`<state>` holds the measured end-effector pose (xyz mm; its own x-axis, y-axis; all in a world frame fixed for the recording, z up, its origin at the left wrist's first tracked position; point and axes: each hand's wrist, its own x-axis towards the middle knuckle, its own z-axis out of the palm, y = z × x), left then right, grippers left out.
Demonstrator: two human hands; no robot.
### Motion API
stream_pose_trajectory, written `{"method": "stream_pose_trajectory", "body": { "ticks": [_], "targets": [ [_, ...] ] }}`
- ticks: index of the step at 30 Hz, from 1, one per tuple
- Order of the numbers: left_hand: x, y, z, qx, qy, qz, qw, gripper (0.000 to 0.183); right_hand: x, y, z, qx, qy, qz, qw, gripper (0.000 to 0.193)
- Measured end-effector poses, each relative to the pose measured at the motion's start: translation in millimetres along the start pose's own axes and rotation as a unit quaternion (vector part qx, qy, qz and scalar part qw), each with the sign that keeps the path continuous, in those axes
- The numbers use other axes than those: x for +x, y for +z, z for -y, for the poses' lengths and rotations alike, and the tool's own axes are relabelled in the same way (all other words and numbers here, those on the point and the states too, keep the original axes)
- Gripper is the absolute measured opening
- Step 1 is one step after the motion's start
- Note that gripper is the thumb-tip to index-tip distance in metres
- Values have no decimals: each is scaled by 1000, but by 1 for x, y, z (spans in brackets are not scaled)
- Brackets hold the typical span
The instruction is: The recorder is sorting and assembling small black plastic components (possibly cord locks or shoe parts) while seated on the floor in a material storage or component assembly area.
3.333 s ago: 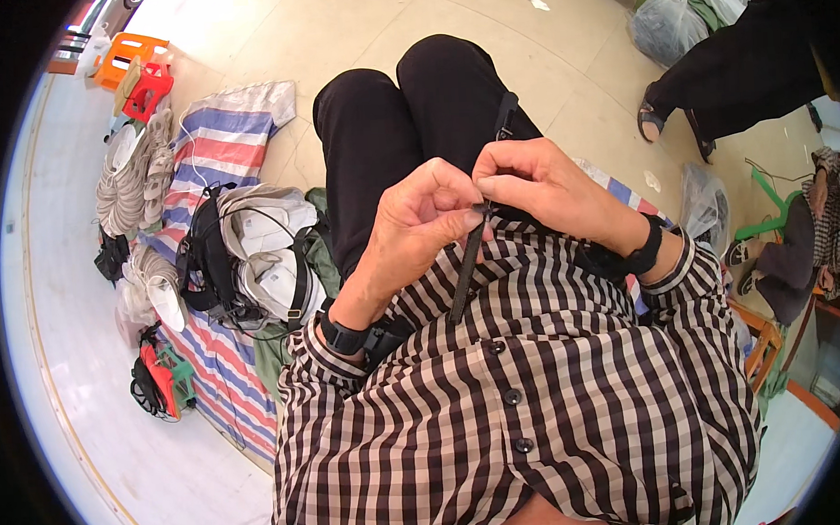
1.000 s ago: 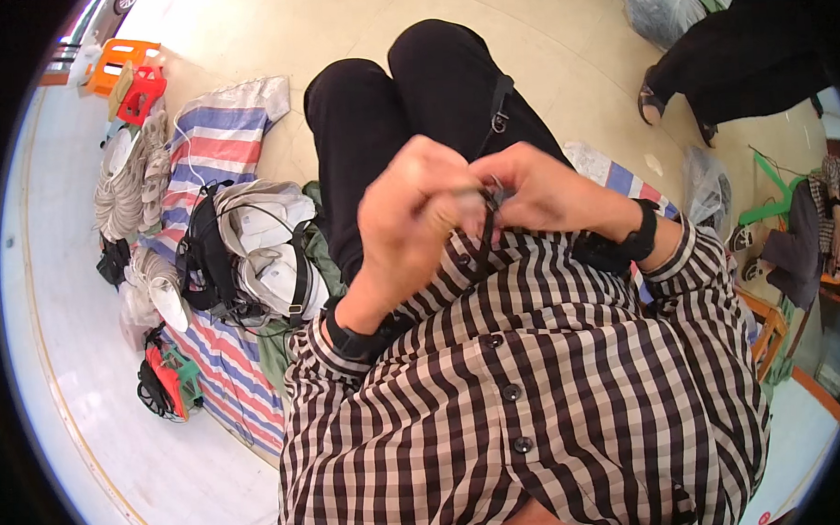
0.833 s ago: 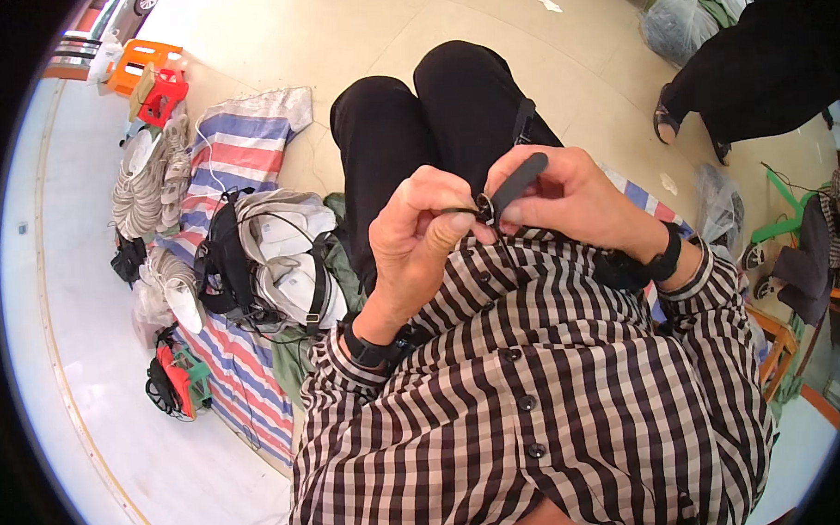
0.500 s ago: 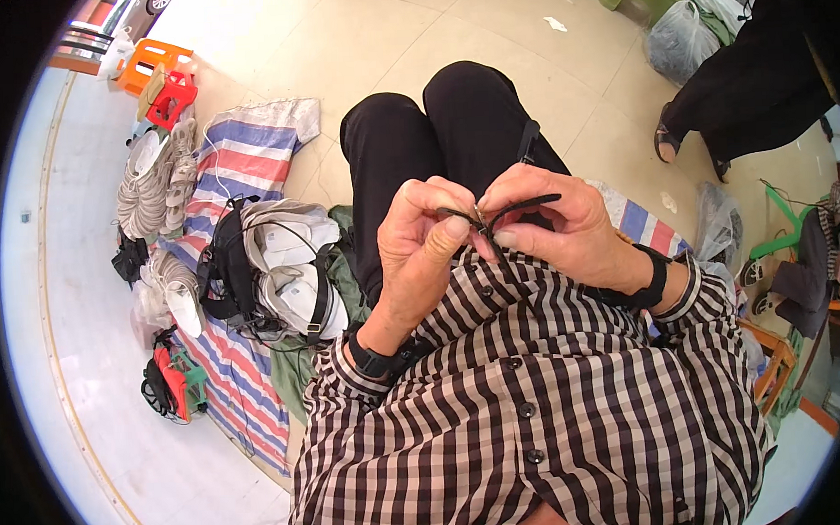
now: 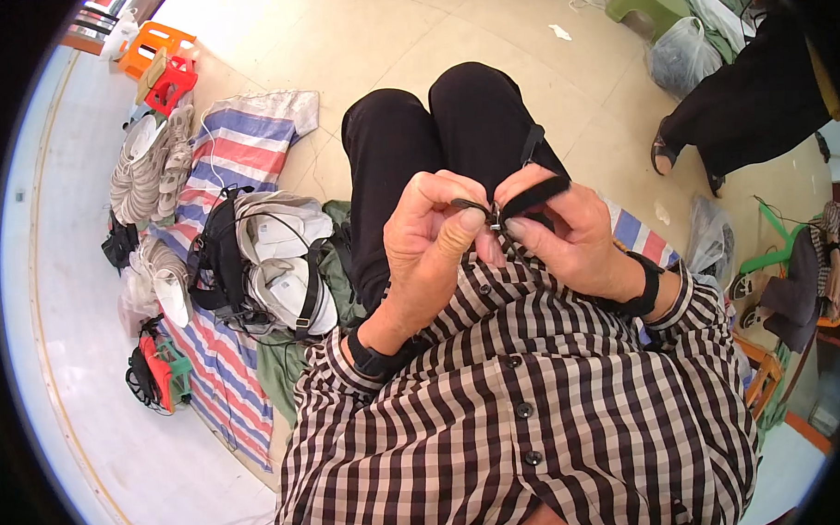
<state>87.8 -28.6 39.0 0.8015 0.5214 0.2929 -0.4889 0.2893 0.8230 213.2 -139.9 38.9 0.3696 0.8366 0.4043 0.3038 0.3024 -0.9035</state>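
Note:
Above my lap, a narrow black strap (image 5: pixel 536 195) runs between my two hands, with a small shiny metal buckle (image 5: pixel 495 223) at its middle. My left hand (image 5: pixel 427 253) pinches the strap's left part between thumb and fingers, close to the buckle. On the other side, my right hand (image 5: pixel 576 234) grips the strap with thumb and forefinger at the buckle. One strap end lies broad and fuzzy-looking across the right fingers. Another black strap piece (image 5: pixel 532 144) sticks up beyond the right hand. Just how the strap passes through the buckle is hidden by my fingertips.
On the left, a striped sheet (image 5: pixel 240 144) carries pale shoe-shaped pieces (image 5: pixel 140 184) in stacks and a black bag (image 5: pixel 218 242) beside white-lined items (image 5: pixel 280 235). Orange (image 5: pixel 156 49) and red (image 5: pixel 170 84) stools stand behind. At right are another person's leg (image 5: pixel 748 112) and a green stool (image 5: pixel 647 5).
The strap end by my right hand has turned, now showing a broader, fuzzy face. The metal buckle shows more plainly between the fingertips. Both hands keep their pinch.

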Motion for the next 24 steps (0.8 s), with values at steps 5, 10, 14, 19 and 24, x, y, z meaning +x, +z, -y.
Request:
{"method": "stream_pose_trajectory", "body": {
  "ticks": [5, 10, 14, 19, 24],
  "targets": [
    [1, 1, -3, 11, -3, 4, 1000, 11, 5, 2, 5, 13, -63, -1, 998, 20],
    [-1, 2, -7, 5, -22, -15, 1000, 9, 9, 1, 17, 32, -50, 18, 998, 22],
    [1, 9, -4, 32, -74, -26, 996, 7, 8, -6, 12, 71, 21, 35, 997, 17],
    [3, 3, -7, -69, -131, -22, 989, 10, 6, -9, 8, 120, 120, 30, 985, 8],
    [7, 5, -4, -95, -145, -14, 985, 8, 1, -11, 6, 72, 110, 10, 991, 11]
  ]
}}
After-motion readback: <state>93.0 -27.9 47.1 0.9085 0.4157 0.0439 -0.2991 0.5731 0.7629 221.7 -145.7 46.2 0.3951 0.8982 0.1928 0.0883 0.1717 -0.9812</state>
